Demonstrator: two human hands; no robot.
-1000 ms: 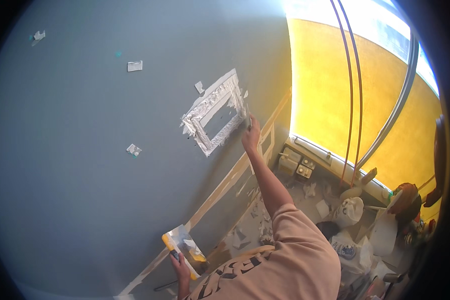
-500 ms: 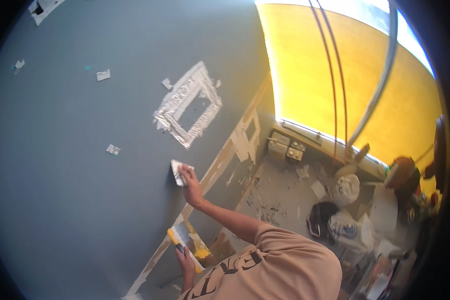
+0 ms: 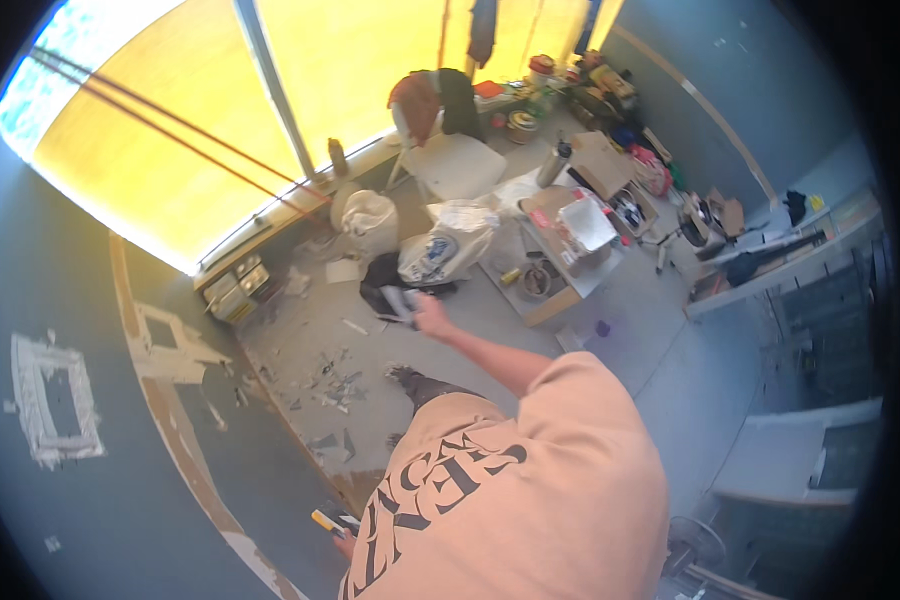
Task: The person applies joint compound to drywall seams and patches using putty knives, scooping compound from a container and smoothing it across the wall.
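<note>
Over the littered floor (image 3: 390, 400), the right hand (image 3: 432, 318) has a closed grip on a putty knife (image 3: 398, 303); left hand (image 3: 342, 543) grips a yellow-handled tool (image 3: 328, 521)

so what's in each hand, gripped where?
Right hand holds a flat putty knife by its handle end, blade pointing away. Left hand grips a yellow-handled tool; the exact place of that hold cannot be told.
</note>
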